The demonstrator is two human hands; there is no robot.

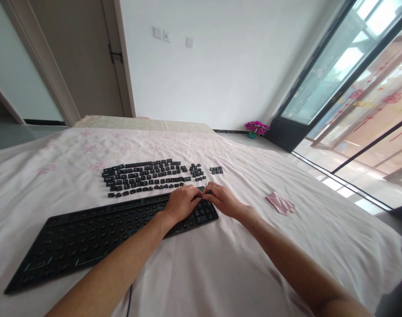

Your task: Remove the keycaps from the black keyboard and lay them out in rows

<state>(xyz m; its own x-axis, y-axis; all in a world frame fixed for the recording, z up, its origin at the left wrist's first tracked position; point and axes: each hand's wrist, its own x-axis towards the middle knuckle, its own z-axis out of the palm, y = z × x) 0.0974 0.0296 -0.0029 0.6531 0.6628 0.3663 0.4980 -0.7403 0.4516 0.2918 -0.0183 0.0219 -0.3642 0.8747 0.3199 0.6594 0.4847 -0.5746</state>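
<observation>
Here, the keyboard (98, 233) slants lengthwise from near left to far right, under the left hand (182, 201); the right hand (223, 199) is at its far-right corner. Their fingers bend close together; whether they pinch anything, I cannot tell.

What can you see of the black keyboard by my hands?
The keyboard is long, black and plastic-looking, lying slantwise on the pale sheet. Most shows bare round key seats; some keycaps sit at its right end. Your left hand lies over that end, your right hand at its far corner; exact contact is hidden.
</observation>
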